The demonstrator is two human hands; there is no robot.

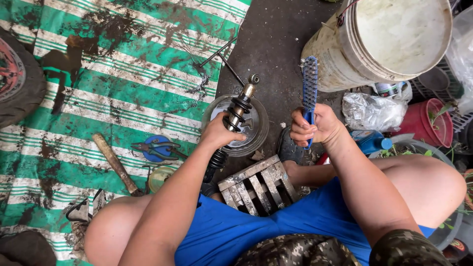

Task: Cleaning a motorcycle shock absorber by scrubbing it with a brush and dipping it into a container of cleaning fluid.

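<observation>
Gripping the black coil-spring shock absorber [235, 120] at frame centre, the left hand [217, 133] is clamped round its greasy middle. The right hand [311, 127] is clenched on a blue plastic brush [309, 88]; hard scrubbing could slip the oily shock from that grip.

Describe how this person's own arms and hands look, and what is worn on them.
Both arms are bare from the hands up past the elbows. The left hand and right hand wear no gloves; no rings, watch or bands show. Only a short camouflage-pattern sleeve shows at the right upper arm.
</observation>
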